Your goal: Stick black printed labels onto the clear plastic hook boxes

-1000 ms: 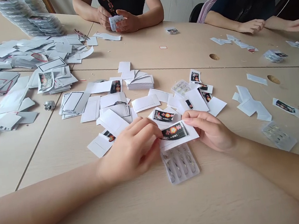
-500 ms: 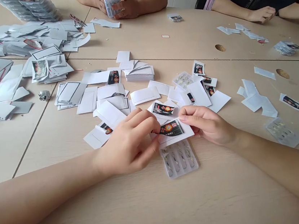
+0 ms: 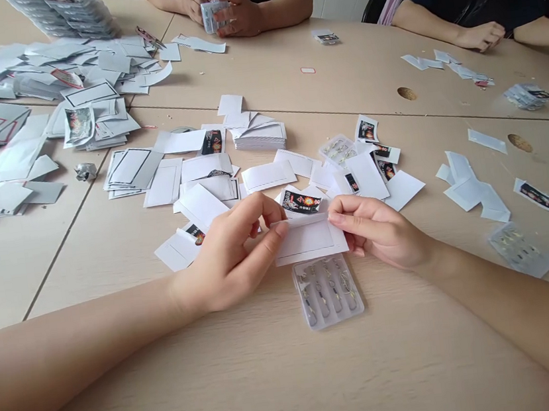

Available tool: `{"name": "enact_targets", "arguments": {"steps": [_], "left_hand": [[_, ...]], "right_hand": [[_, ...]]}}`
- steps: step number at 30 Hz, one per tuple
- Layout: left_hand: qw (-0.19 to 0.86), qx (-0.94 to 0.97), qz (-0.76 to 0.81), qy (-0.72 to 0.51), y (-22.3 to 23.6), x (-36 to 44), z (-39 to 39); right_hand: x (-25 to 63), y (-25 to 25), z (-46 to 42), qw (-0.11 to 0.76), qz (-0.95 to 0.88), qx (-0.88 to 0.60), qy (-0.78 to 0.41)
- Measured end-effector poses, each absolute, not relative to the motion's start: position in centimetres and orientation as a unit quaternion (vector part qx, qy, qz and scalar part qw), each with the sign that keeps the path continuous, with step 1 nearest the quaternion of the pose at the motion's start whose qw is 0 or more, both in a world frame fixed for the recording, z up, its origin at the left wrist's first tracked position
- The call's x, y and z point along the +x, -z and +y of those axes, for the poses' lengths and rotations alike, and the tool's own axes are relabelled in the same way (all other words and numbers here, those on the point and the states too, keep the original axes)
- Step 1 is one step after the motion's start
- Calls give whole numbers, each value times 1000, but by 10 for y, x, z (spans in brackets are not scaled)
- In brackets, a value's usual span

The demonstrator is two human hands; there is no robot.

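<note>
Clamped with left hand (image 3: 233, 257) and right hand (image 3: 382, 232) on the white slip (image 3: 311, 241), near its far corners; held by the clear case's (image 3: 330, 299) far edge, well in from the tabletop's (image 3: 276, 379) far edge.

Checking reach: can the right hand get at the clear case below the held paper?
Likely yes: the right hand is close to the case and nothing covers its near part. But the fingers hold the paper and may need to release it.

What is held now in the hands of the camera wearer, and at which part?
White paper piece: left hand at its upper left corner, right hand at its upper right corner.
</note>
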State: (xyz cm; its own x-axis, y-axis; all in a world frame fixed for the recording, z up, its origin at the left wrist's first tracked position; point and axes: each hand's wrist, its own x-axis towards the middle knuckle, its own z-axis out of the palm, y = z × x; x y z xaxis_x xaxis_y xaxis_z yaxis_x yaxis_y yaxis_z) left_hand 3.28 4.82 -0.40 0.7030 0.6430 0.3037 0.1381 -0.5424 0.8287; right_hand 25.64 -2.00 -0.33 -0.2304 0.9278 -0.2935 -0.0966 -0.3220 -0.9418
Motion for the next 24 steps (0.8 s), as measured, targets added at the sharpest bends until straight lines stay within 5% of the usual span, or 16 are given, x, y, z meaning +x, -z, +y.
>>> {"name": "enact_targets", "arguments": {"steps": [10,24], "left_hand": [[647,642,262,-317,4,39,50],[639,633,287,-328,3,37,49]], "right_hand": [[257,4,-19,378,-436,-473,-666],[255,3,-17,370,-429,-470,-677]]}}
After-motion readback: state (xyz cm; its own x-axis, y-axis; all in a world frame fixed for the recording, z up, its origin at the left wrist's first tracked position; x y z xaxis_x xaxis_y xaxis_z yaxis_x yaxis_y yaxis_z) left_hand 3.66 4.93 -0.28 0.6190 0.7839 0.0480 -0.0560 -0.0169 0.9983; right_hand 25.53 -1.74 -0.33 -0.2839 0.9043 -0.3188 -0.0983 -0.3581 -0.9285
